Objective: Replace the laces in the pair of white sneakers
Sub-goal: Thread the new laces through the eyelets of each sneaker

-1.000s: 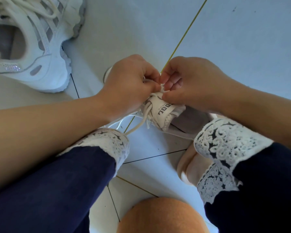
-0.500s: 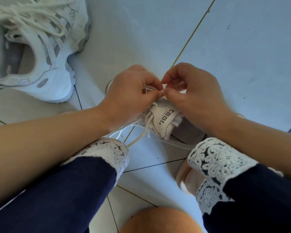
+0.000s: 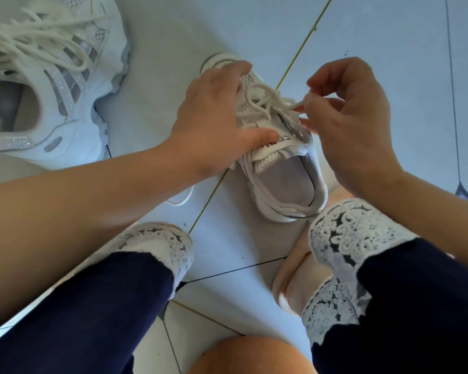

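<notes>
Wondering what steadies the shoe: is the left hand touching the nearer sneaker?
Touching. The head view shows the left hand lying across the nearer sneaker, its thumb pressing on the tongue.

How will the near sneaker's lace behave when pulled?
The lace looks soft and floppy: it lies in loose loops on the sneaker. It is probably light: the right hand holds its end in a small pinch. It may snag where strands cross.
</notes>
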Tool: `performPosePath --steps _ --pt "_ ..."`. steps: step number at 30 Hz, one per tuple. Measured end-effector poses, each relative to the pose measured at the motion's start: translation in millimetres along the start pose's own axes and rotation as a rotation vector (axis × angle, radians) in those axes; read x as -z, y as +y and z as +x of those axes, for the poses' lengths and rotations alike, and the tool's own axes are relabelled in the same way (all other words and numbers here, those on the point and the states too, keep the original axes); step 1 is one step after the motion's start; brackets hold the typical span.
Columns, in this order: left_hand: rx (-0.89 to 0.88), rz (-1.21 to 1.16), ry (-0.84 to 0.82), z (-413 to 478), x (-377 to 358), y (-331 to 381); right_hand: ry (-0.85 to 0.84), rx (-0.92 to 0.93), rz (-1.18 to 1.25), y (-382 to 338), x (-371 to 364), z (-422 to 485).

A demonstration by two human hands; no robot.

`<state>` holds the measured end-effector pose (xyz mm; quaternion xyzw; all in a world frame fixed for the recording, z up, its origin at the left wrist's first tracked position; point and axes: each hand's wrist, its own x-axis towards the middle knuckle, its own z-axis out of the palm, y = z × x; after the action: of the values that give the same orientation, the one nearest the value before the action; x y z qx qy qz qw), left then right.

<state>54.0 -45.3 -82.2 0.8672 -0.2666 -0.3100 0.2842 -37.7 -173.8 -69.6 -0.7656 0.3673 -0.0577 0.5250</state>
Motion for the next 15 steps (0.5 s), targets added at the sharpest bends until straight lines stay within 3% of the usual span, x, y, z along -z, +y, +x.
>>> performPosePath --steps 5,11,15 --pt "0.043 0.13 -0.017 5.5 5.5 0.7 0.011 -0.006 0.178 -5.4 9.3 6.5" --pt "0.019 0.179 -0.057 2.2 10.9 -3.3 0.145 -0.114 0.592 -21.6 34.8 36.4" --pt "-0.051 0.265 -0.043 3.3 12.7 -4.6 0.058 -0.114 0.566 -24.3 37.1 37.1"
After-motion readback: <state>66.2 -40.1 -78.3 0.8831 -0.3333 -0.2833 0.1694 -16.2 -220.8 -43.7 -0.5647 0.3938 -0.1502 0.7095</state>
